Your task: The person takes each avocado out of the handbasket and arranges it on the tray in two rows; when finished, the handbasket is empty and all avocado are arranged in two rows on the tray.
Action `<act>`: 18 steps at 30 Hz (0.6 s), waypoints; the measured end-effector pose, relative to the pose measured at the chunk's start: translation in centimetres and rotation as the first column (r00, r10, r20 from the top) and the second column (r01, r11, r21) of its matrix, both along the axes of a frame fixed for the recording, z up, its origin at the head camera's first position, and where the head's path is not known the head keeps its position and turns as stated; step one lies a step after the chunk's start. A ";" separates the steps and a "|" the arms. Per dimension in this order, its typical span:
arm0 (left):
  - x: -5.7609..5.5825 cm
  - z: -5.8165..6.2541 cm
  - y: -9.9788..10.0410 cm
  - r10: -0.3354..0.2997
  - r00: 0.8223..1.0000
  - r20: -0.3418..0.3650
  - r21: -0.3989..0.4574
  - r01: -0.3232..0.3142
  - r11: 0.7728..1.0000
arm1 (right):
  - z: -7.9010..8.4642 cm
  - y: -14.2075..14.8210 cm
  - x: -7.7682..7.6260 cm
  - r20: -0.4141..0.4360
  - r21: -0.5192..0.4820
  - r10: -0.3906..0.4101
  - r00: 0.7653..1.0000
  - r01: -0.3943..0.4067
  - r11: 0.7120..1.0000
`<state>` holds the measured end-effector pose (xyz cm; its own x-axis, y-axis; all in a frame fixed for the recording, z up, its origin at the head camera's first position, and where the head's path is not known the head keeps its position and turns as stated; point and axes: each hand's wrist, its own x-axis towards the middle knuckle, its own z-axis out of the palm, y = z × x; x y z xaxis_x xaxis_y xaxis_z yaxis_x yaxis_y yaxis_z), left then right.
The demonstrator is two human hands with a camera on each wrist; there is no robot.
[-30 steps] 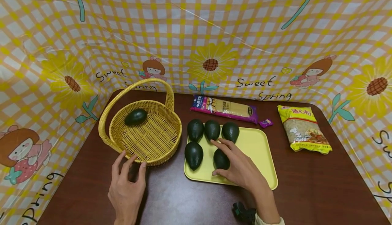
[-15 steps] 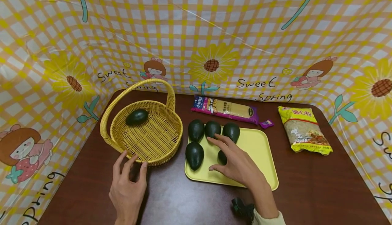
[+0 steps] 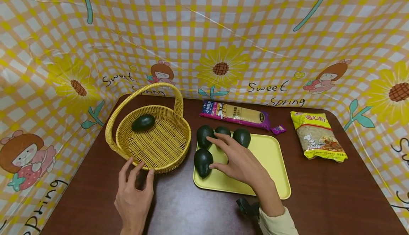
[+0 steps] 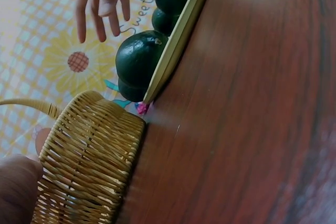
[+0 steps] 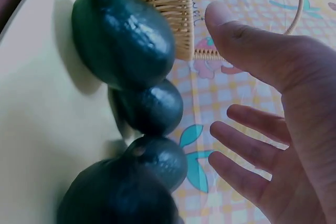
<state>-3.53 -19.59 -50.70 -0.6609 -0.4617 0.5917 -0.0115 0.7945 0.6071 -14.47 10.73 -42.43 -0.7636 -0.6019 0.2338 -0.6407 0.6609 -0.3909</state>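
Note:
My right hand [image 3: 243,162] hovers over the yellow tray [image 3: 268,149], fingers spread and nothing between them. Its thumb and fingertips surround the front-left dark green avocado [image 3: 202,162] from above in the head view; the right wrist view shows a gap between hand and avocado [image 5: 123,35]. Several more avocados lie on the tray, one hidden beneath the hand. My left hand [image 3: 134,196] rests its fingertips at the near rim of the wicker basket [image 3: 185,135], fingers loosely bent. One avocado [image 3: 143,123] lies on its side inside the basket, at the back left.
Behind the tray lies a purple noodle packet [image 3: 236,114], with a small purple sachet [image 3: 278,129] beside it. A yellow pasta bag [image 3: 317,135] lies on the right. The basket's handle [image 3: 116,118] arches upward. Patterned cloth [image 3: 223,25] hangs around the table.
My right hand has moved left, away from the front middle avocado and over the front-left one, holding nothing. The left hand stays at the basket rim.

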 end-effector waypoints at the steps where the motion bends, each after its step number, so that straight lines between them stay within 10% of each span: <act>1: 0.0 0.0 0.0 0.000 1.000 0.001 -0.001 0.000 1.000 | 0.1 -0.1 0.0 0.004 0.000 0.005 1.000 -0.005 1.000; 18: 0.0 -0.1 0.0 -0.001 1.000 -0.016 -0.017 0.001 1.000 | 2.1 -2.8 -1.5 0.017 0.045 0.070 0.997 -0.071 0.996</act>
